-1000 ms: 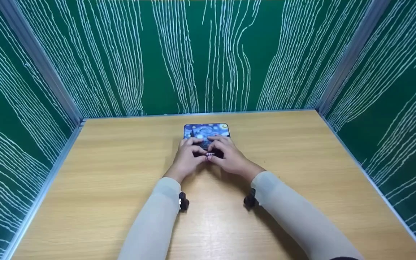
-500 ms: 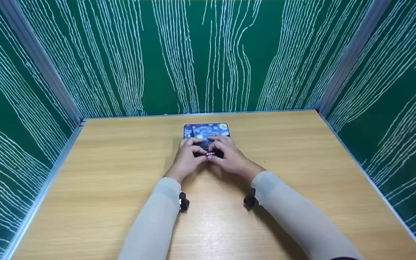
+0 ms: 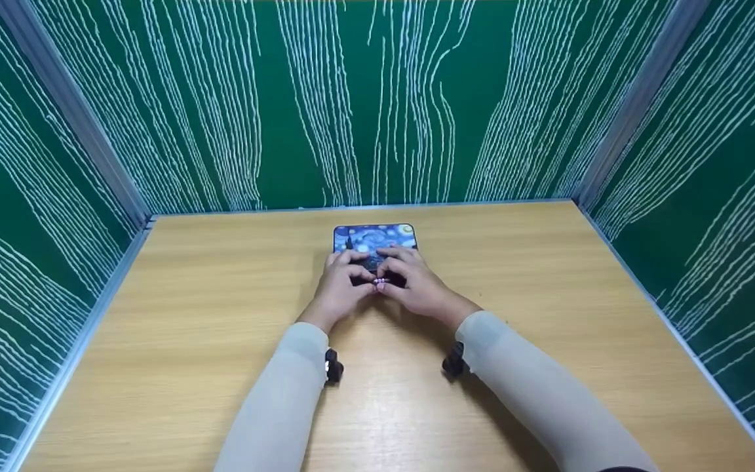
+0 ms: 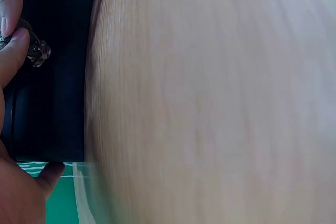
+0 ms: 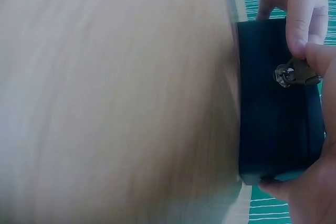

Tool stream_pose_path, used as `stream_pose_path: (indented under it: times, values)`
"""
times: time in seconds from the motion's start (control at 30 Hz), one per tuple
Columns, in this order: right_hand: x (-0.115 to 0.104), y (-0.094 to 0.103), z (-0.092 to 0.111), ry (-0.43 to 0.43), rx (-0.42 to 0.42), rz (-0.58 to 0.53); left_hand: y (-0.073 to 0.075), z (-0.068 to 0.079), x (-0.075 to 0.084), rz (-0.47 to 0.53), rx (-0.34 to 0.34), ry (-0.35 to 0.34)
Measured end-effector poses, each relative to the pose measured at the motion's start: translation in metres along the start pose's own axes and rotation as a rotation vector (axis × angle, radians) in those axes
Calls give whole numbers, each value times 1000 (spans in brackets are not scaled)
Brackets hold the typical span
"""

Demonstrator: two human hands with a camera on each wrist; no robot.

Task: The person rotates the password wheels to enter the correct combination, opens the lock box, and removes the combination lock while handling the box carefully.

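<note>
A box (image 3: pixel 372 236) with a blue swirling night-sky picture on its lid sits toward the far side of the table. Its dark front (image 4: pixel 52 108) carries a small metal lock (image 5: pixel 294 74), whose tiny light-and-purple row shows between my thumbs in the head view. My left hand (image 3: pixel 341 283) holds the lock from the left with thumb and forefinger. From the right, my right hand (image 3: pixel 421 286) pinches it likewise. Other fingers of both hands lie along the box's sides and lid. Fingertips partly cover the lock, and any markings on it are too small to read.
The wooden table (image 3: pixel 233 282) runs back to a green panel (image 3: pixel 390 98) with white wavy lines. Similar panels with metal edging stand at left and right. Dark wrist cameras (image 3: pixel 333 367) hang at the inner side of each sleeve.
The small light-and-purple row on the lock looks slightly different, with a tiny shift of the fingertips. The box and both arms stay in place.
</note>
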State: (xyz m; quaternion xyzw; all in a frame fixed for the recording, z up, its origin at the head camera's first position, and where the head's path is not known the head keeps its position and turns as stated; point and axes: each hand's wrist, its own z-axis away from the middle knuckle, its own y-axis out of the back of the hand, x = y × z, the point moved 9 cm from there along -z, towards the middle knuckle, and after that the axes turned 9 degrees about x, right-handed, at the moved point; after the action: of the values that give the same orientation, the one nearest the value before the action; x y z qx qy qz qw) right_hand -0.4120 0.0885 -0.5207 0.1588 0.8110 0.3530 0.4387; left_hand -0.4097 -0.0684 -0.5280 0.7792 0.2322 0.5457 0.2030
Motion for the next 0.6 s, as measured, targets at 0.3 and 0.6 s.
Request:
stream_pose_path:
  times: [0.3, 0.6]
  values:
    - [5, -2, 2, -26, -14, 37, -2, 1, -1, -3, -5, 27]
    - [4, 0, 0, -23, -11, 14, 0, -1, 0, 0, -1, 22]
